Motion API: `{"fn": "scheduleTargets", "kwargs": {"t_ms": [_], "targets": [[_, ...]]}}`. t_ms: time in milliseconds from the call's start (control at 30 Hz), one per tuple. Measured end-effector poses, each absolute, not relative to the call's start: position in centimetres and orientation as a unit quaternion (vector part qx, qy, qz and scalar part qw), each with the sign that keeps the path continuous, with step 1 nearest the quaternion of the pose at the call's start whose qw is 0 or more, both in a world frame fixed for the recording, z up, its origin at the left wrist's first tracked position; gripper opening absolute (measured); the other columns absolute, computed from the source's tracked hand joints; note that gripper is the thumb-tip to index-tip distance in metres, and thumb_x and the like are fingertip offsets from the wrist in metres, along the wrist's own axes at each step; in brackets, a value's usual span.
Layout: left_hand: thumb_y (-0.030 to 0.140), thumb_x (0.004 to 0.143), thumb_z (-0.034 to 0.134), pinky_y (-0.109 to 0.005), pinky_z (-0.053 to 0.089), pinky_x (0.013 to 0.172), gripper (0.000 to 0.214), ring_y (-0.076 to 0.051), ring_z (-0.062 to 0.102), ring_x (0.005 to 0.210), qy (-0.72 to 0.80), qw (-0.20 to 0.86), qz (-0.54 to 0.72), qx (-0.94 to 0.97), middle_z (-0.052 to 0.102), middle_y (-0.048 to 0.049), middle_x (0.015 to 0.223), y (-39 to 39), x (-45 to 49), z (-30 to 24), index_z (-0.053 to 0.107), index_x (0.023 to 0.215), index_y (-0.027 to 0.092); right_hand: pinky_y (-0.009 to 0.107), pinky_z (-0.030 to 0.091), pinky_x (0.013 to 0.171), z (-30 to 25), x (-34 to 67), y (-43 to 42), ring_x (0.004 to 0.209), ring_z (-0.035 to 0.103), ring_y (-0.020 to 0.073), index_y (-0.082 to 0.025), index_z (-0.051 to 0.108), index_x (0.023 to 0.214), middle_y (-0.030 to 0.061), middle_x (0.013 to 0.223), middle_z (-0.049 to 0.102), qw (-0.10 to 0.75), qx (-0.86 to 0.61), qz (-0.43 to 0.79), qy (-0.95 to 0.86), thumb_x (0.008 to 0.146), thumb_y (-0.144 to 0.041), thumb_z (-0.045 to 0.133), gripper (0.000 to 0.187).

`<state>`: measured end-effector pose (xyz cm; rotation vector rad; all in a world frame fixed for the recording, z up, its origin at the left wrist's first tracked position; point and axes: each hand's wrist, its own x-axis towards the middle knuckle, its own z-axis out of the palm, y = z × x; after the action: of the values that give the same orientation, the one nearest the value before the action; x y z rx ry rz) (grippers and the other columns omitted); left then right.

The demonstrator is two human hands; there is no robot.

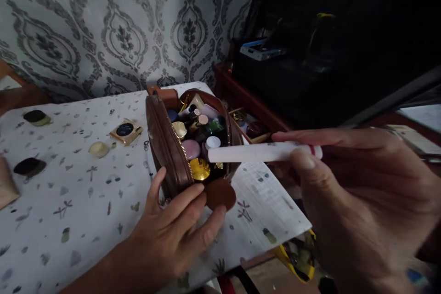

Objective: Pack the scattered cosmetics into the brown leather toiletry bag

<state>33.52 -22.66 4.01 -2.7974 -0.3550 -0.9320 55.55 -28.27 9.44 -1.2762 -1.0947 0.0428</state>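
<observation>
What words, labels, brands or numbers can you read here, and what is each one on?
No text is legible.
Printed sheet by the brown pouch: rows of print, too blurred.
White tube in the right hand: red band, no readable lettering.
Gold box: dark round mark, too small.
Blue-and-white box: blurred.

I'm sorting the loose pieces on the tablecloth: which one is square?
The gold compact with a dark round centre, nearest the brown pouch; the cream piece, black piece and green piece left of it are rounded.
</observation>
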Motion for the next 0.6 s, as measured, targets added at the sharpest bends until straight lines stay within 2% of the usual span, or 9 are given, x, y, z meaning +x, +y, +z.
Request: {"fn": "scheduleTargets", "kwargs": {"t_ms": [167, 300, 433, 600], "targets": [[0.021, 0.100, 0.055, -0.066, 0.016, 0.125, 0.034, -0.020, 0.057, 0.128, -0.116, 0.097, -0.289, -0.945, 0.075, -0.0063, 0.115, -22.4, 33.1, 3.3, 0.064, 0.133, 0.025, 0.027, 0.062, 0.067, 9.1, 56.4, -27.6, 0.078, 0.070, 0.0160, -0.036, 0.076, 0.102, -0.0023, 0.097, 0.075, 0.602, -0.594, 0.012, -0.534, 0.089, -0.030, 0.075, 0.015], [0.022, 0.100, 0.057, -0.063, 0.014, 0.127, 0.029, -0.017, 0.057, 0.129, -0.125, 0.105, -0.318, -0.934, 0.077, -0.0023, 0.109, -22.2, 33.4, 2.9, 0.069, 0.125, 0.030, 0.032, 0.063, 0.075, 9.4, 57.1, -26.8, 0.090, 0.071, 0.0186, -0.041, 0.074, 0.111, -0.0021, 0.100, 0.075, 0.560, -0.580, -0.041, -0.590, 0.092, -0.028, 0.070, 0.023], [0.023, 0.097, 0.062, -0.061, 0.013, 0.128, 0.024, -0.017, 0.055, 0.131, -0.115, 0.133, -0.313, -0.934, 0.078, -0.0014, 0.104, -21.8, 33.4, 2.4, 0.072, 0.117, 0.031, 0.033, 0.061, 0.085, 9.8, 57.4, -26.1, 0.092, 0.071, 0.0160, -0.036, 0.073, 0.117, -0.0005, 0.106, 0.075, 0.517, -0.565, -0.073, -0.639, 0.095, -0.023, 0.066, 0.026], [0.023, 0.097, 0.063, -0.064, 0.014, 0.127, 0.016, -0.017, 0.054, 0.131, -0.096, 0.151, -0.339, -0.924, 0.076, -0.0025, 0.104, -21.4, 33.4, 2.0, 0.075, 0.108, 0.026, 0.032, 0.058, 0.085, 10.7, 57.6, -24.1, 0.098, 0.070, 0.0162, -0.031, 0.071, 0.119, 0.0016, 0.110, 0.072, 0.518, -0.533, -0.093, -0.662, 0.098, -0.021, 0.060, 0.026]]}}
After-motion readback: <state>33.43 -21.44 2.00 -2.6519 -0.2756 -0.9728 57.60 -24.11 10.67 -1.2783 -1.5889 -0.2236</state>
